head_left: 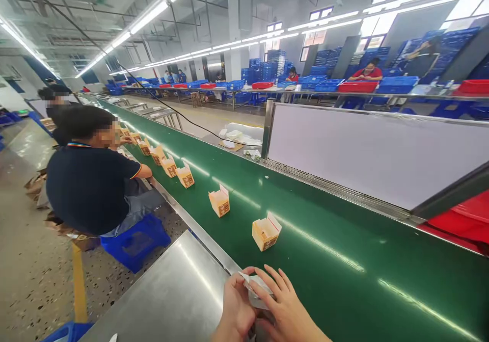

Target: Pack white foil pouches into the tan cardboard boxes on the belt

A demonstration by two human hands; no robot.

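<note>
Near the bottom middle, my left hand point(237, 306) and my right hand point(287, 306) come together around a small white packet point(261, 285) that looks like thin wrapping. The left thumb and fingers grip its near side, while the right fingers bend over its top. What lies inside the packet is hidden. Just beyond my hands, an open-topped orange carton point(264, 234) with a raised flap stands on the green conveyor belt point(324, 270). A second such carton point(219, 203) stands farther along to the left.
Several more open cartons point(168, 167) line the belt towards a seated person point(89, 179) on a blue stool point(137, 240). A steel table point(164, 291) adjoins the belt at lower left. Across the belt stand a white panel point(367, 153) and a red bin point(462, 225).
</note>
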